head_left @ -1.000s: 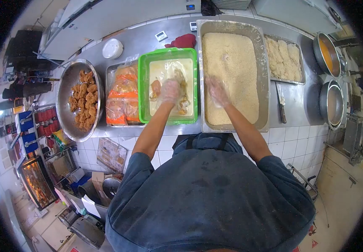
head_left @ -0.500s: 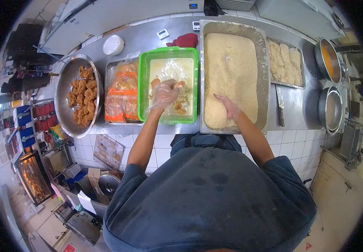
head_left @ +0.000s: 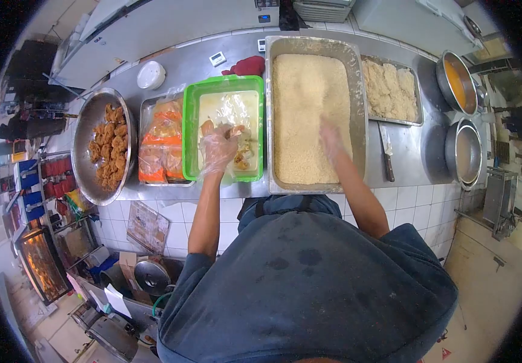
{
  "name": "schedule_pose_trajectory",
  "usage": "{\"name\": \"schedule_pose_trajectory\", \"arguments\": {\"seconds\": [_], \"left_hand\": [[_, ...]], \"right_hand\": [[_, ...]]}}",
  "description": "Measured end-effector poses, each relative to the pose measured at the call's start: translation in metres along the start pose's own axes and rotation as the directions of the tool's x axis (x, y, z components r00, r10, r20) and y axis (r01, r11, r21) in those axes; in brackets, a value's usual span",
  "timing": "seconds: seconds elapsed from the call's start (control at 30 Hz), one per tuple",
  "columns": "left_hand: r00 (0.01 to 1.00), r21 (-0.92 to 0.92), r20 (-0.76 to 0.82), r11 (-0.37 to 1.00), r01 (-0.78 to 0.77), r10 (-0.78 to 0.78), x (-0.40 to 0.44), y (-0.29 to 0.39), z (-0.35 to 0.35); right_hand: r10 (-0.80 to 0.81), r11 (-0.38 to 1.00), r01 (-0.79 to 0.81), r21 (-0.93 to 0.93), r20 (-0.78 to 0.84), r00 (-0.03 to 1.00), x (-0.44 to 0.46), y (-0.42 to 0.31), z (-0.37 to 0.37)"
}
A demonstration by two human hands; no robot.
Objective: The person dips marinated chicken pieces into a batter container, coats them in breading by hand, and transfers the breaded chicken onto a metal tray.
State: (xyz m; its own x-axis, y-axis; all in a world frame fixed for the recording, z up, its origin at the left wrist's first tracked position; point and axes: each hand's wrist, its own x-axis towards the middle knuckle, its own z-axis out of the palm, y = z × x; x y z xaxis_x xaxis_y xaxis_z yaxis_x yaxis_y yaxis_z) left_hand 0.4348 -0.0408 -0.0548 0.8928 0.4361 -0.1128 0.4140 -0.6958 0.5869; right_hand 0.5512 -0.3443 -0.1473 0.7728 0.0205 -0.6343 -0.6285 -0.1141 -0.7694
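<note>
My left hand (head_left: 220,149), in a clear plastic glove, reaches into a green tray (head_left: 190,130) of milky liquid. Its fingers curl around a wet piece of raw meat (head_left: 235,130), and other pieces (head_left: 244,158) lie beside it in the liquid. My right hand (head_left: 332,138), also gloved, is over the pale breadcrumbs (head_left: 300,121) in a deep metal pan (head_left: 359,115). Its fingers look stretched out, away from me, though motion blurs them. Nothing shows in that hand.
To the left are bagged orange-tinted food (head_left: 161,142) on a tray and a steel bowl (head_left: 79,145) of fried pieces. To the right sit a tray of breaded pieces (head_left: 391,88), a knife (head_left: 388,154) and metal bowls (head_left: 467,154). Behind stand a white tub (head_left: 151,75) and red cloth (head_left: 247,66).
My right hand has moved farther into the crumb pan, its fingers now pointing away from me. My left hand stays among the meat pieces. The whole view has shifted slightly.
</note>
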Motion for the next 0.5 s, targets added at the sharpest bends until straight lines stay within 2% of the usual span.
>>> {"name": "schedule_pose_trajectory", "arguments": {"seconds": [0.03, 0.07, 0.13, 0.23, 0.3, 0.33, 0.43, 0.5], "left_hand": [[1.0, -0.01, 0.023, 1.0, 0.01, -0.01, -0.001, 0.002, -0.001], [0.999, -0.019, 0.046, 1.0, 0.023, -0.022, -0.003, 0.004, -0.003], [0.998, -0.026, 0.055, 0.999, 0.036, -0.034, -0.011, 0.004, -0.004], [0.999, -0.044, 0.001, 0.998, 0.034, -0.034, -0.021, 0.005, -0.007], [0.999, -0.082, -0.021, 0.996, 0.042, -0.044, -0.026, 0.003, -0.008], [0.999, -0.076, -0.019, 0.996, 0.046, -0.048, -0.026, 0.001, -0.007], [0.998, -0.063, 0.004, 0.996, 0.063, -0.063, -0.026, 0.0, -0.005], [0.996, -0.059, 0.032, 0.994, 0.087, -0.085, -0.027, 0.003, -0.008]], "right_hand": [[-0.183, 0.865, 0.173, -0.471, 0.023, 0.983, 0.003, 0.037, 0.0], [-0.328, 0.497, 0.288, -0.819, 0.13, 0.936, 0.003, 0.061, -0.001], [-0.032, 0.318, 0.292, -0.902, 0.298, 0.954, -0.008, 0.072, 0.0], [0.15, 0.535, 0.284, -0.796, 0.42, 0.895, 0.013, 0.123, 0.001], [0.272, 0.781, 0.048, -0.622, 0.409, 0.871, -0.027, 0.081, 0.011], [0.329, 0.859, -0.085, -0.506, 0.416, 0.848, -0.044, 0.059, 0.019], [0.516, 0.856, -0.442, -0.267, 0.416, 0.749, -0.046, 0.041, 0.032], [0.552, 0.763, -0.646, -0.025, 0.545, 0.631, -0.044, 0.043, 0.034]]}}
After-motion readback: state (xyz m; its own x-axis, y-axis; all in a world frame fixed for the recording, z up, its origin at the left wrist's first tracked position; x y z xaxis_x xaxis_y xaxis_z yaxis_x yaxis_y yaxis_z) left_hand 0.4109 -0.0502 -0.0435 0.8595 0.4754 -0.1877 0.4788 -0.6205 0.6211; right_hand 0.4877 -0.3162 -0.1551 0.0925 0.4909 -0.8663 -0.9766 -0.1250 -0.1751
